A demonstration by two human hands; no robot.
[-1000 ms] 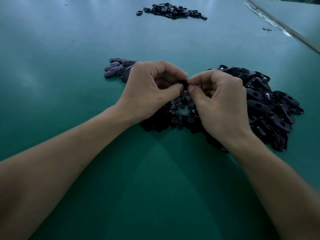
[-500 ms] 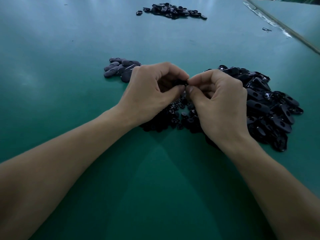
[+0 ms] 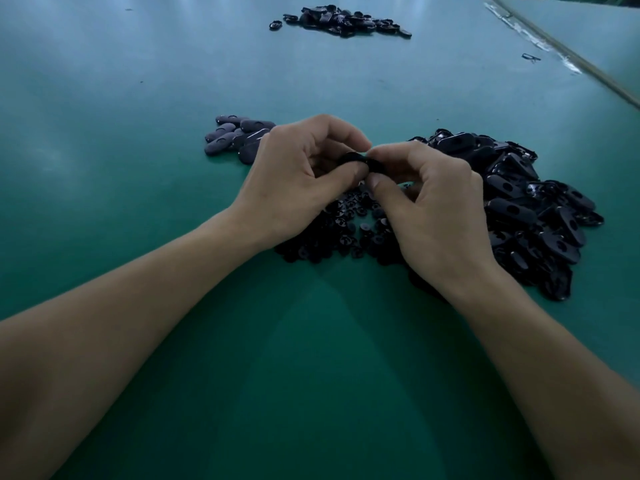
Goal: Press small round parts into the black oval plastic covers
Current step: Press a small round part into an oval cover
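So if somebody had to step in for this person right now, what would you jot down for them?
Hands: the left hand and right hand both pinch one black oval cover above the green table. Whether a round part is seated in it is hidden.
Things: the small round parts lie heaped under the hands, and the big heap of covers with open holes is at the right.
Done, apparently: the small group of covers behind the left hand.
Left: finish this cover, then work through the big heap. The far pile is too distant to judge.
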